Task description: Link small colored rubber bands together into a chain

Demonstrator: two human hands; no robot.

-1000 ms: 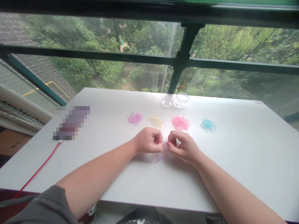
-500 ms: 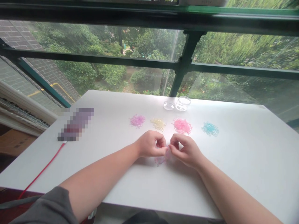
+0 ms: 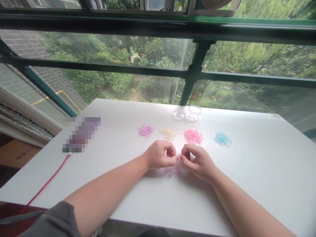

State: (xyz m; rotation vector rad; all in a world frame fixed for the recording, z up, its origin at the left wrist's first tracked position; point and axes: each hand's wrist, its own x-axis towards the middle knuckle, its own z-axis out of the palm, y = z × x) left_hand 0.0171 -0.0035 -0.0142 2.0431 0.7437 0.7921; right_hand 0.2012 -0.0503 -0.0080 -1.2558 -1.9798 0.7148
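Observation:
My left hand and my right hand face each other over the white table, each with thumb and forefinger pinched. Their fingertips are very close together, and whatever sits in the pinches is too small to make out. Below the fingertips lies a loose pile of pink and purple bands, partly hidden by my left hand. Beyond my hands, in a row, are heaps of small thin bands: a purple heap, a pale yellow heap, a pink heap and a turquoise heap.
At the table's far side stand a clear round jar and a clear lid. A blurred-out flat object lies on the left with a red cable running off the near edge. Green-framed windows rise behind.
The whole view has shifted slightly, so everything sits a little lower. My hands keep nearly the same pose, pinched close together above the pile.

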